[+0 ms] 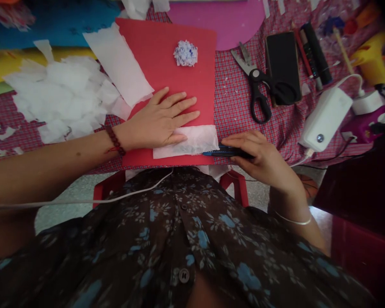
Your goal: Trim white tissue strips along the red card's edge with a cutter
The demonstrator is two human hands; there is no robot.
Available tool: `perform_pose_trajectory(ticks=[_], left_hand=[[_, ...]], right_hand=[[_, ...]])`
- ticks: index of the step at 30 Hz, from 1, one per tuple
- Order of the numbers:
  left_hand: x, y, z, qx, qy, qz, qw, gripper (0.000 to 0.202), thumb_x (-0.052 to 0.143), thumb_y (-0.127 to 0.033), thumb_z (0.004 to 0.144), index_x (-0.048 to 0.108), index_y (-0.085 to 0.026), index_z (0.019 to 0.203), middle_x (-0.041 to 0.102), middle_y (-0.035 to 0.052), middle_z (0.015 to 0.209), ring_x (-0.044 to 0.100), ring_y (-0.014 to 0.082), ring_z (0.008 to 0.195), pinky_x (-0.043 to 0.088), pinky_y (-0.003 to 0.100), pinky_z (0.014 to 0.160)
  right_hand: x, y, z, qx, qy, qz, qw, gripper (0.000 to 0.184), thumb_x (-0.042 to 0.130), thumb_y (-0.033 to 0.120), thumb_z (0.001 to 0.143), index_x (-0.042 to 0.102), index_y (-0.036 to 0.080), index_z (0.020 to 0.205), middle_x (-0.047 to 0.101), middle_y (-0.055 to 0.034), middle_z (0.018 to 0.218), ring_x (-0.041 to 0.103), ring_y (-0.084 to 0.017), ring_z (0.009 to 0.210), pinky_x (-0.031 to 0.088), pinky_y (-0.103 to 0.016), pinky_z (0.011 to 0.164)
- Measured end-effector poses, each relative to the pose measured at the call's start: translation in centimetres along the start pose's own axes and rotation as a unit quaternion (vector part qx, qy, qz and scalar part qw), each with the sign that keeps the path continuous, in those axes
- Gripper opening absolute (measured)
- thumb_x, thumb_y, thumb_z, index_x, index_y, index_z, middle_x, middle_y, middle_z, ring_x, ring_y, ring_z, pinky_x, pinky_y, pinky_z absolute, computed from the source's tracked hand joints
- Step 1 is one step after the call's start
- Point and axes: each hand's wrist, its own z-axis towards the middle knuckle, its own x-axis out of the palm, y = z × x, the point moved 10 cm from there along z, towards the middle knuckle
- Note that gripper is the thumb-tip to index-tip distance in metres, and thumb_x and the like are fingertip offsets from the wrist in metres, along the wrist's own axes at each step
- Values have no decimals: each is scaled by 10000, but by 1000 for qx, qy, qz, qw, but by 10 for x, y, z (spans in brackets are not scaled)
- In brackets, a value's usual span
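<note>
My left hand (168, 117) lies flat with fingers spread on a red sheet (195, 94), its thumb on a folded strip of white tissue paper (186, 143). At the strip's right end, my right hand (256, 154) is closed round a slim black-and-blue tool (232, 152). The tool's blue tip reaches along the strip's lower edge; its kind is partly hidden by my fingers. A second white tissue strip (122, 64) lies across the sheet's left edge. A crumpled ball of white-and-blue paper bits (185, 53) sits near the sheet's top.
White tissue pieces (64, 94) are heaped at the left. Black-handled scissors (256, 81) lie half over a phone (282, 60). Beyond are pens (311, 51), a white adapter box (327, 117) and a purple power strip (362, 126). A white cable (115, 199) crosses above my lap.
</note>
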Motion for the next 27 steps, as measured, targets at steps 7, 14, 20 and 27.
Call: perform_pose_trajectory(ticks=[7,14,20,27], left_hand=[[3,5,0,-3,-13,-51,999,671,376,-554,1094,410,-258,1695,262,9,1835,239,393,1665,62,701,1353],[-3,1,-2,-8,-12,-26,1000,647,406,-520,1098,449,-245,1682,286,60,1826,253,370,1681,72,638,1378],[-3,1,-1,-22,6,-45,999,663,432,-525,1082,414,-279,1697,246,14,1840,239,378,1679,63,662,1379],[-2,3,-1,-15,-6,-78,997,666,399,-571,1098,391,-271,1693,336,-8,1808,217,361,1670,45,685,1357]], right_hand=[[9,12,15,-10,13,1,1000,476,600,113,966,710,336,1372,785,-51,1310,717,-327,1233,523,-570,1084],[17,15,-7,3,-23,-11,1000,457,625,139,999,680,312,1418,776,-84,1350,723,-326,1185,561,-549,1005],[16,20,-24,-5,-47,-19,999,454,633,120,1015,639,279,1440,778,-100,1337,728,-298,1173,558,-512,999],[11,12,-18,7,-52,-19,998,440,634,149,1027,656,322,1431,779,-78,1336,733,-311,1202,570,-551,1019]])
